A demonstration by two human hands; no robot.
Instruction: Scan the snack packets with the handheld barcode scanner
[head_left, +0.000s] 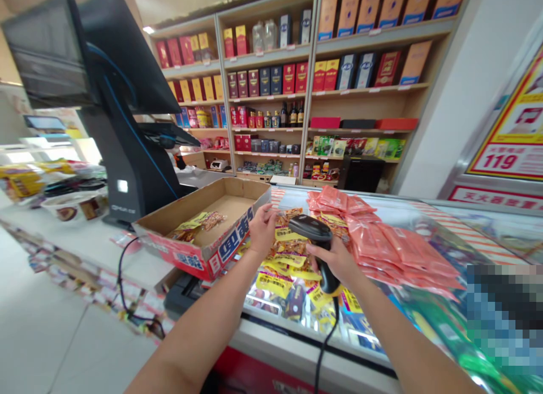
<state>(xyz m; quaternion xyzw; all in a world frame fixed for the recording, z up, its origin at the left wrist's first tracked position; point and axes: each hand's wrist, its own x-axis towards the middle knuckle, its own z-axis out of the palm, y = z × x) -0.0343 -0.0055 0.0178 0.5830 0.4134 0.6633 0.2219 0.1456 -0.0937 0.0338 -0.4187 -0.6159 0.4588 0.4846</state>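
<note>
My right hand (pixel 335 257) is wrapped round the grip of a black barcode scanner (pixel 311 229), whose head points left over the counter and whose cable hangs down in front. To its left, my left hand (pixel 263 230) has its fingers pinched at the edge of a small snack packet (pixel 291 213) with reddish-brown contents. Several yellow snack packets (pixel 274 284) lie spread on the glass counter under both hands. Beside my left hand stands an open cardboard box (pixel 169 258) with a few similar packets inside. Orange-red packets (pixel 382 244) are piled right of the scanner.
A black point-of-sale terminal (pixel 127 128) stands behind the box at the left. Shelves (pixel 271 55) of boxed goods and bottles line the back wall. Green packages (pixel 449 326) lie at the right. A loose black cable (pixel 121 269) hangs over the counter's left edge.
</note>
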